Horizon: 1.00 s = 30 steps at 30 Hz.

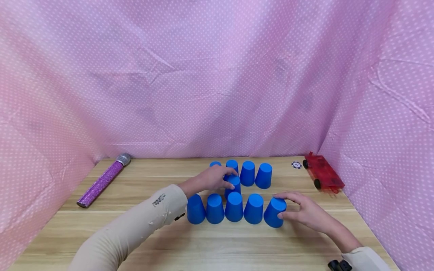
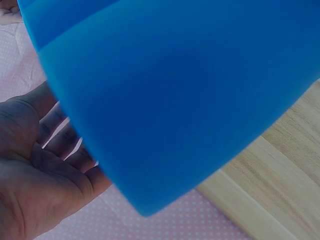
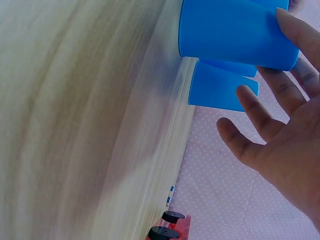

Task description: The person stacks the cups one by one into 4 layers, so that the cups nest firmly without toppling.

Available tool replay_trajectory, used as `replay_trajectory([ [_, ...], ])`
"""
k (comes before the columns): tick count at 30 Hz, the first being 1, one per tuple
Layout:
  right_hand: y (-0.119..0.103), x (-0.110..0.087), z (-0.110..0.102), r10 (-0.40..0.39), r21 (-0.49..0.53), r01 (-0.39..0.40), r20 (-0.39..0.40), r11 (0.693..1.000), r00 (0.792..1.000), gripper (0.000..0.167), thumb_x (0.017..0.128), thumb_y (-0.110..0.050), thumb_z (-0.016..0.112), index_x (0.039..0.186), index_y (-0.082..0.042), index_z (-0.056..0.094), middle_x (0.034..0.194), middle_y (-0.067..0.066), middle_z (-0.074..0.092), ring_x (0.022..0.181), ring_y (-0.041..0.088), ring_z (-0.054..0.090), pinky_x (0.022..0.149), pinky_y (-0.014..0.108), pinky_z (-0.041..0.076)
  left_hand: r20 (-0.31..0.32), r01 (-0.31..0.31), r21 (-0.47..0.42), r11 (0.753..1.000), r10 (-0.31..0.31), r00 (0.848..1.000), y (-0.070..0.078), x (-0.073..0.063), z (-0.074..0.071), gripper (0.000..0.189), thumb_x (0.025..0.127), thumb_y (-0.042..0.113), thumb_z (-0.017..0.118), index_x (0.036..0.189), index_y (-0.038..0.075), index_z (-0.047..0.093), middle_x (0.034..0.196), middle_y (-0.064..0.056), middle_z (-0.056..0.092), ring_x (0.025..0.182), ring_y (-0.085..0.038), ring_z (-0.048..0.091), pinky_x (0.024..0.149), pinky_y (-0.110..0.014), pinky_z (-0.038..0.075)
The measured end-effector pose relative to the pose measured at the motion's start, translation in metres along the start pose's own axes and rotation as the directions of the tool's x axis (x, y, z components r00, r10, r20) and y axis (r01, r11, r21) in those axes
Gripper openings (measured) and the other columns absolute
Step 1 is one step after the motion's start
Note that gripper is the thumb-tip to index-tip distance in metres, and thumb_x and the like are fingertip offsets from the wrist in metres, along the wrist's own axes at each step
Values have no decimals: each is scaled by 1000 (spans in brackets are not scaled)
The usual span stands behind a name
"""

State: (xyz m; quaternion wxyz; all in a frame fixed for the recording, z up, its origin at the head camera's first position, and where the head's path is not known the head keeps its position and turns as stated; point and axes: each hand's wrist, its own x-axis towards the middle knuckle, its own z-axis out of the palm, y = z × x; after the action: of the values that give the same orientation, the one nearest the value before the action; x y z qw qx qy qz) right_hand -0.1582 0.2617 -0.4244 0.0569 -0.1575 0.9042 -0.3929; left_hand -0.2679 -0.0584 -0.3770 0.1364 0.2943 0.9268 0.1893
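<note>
Several blue cups stand upside down in two rows on the wooden table, with one more blue cup [image 1: 235, 189] between the rows. My left hand [image 1: 214, 178] reaches over the front row and holds that cup between thumb and fingers. In the left wrist view a blue cup [image 2: 175, 110] fills most of the picture, partly hiding the left hand [image 2: 50, 170]. At the right end of the front row, my right hand [image 1: 306, 211] pinches the last cup [image 1: 272, 214] near its upper end. The right wrist view shows thumb and fingers on this cup [image 3: 235, 35], other fingers spread.
A purple glittery microphone [image 1: 103, 182] lies at the left of the table [image 1: 217, 252]. To the right are a poker chip [image 1: 296, 165] and a red toy car [image 1: 323, 173]. Pink dotted cloth [image 1: 217, 82] hangs around the back and sides.
</note>
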Motion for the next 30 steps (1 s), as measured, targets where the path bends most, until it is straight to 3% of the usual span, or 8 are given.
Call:
replay_trajectory([
  [10, 1, 0, 0, 3, 17, -3, 7, 1000, 1000, 51, 87, -38, 77, 133, -22, 62, 137, 7, 63, 132, 44, 52, 100, 71, 42, 8, 3, -18, 1000, -3, 1000, -1, -1, 1, 54, 93, 39, 70, 143, 25, 54, 138, -5, 61, 125, -25, 59, 102, -48, 53],
  [25, 2, 0, 1, 21, 25, -22, 15, 999, 1000, 55, 86, -39, 77, 135, -17, 62, 137, 6, 63, 133, 44, 51, 100, 73, 41, 1, 38, -98, 995, -38, 999, -6, 2, 7, 59, 91, 39, 73, 144, 24, 52, 141, -8, 58, 130, -31, 57, 102, -56, 51],
  [30, 1, 0, -1, 34, 24, -34, 21, 999, 999, 53, 87, -40, 77, 134, -23, 62, 139, 5, 62, 134, 44, 50, 101, 73, 40, 5, 33, -90, 995, -32, 999, -7, 4, 7, 60, 90, 41, 73, 144, 25, 51, 141, -8, 59, 129, -31, 58, 102, -56, 51],
])
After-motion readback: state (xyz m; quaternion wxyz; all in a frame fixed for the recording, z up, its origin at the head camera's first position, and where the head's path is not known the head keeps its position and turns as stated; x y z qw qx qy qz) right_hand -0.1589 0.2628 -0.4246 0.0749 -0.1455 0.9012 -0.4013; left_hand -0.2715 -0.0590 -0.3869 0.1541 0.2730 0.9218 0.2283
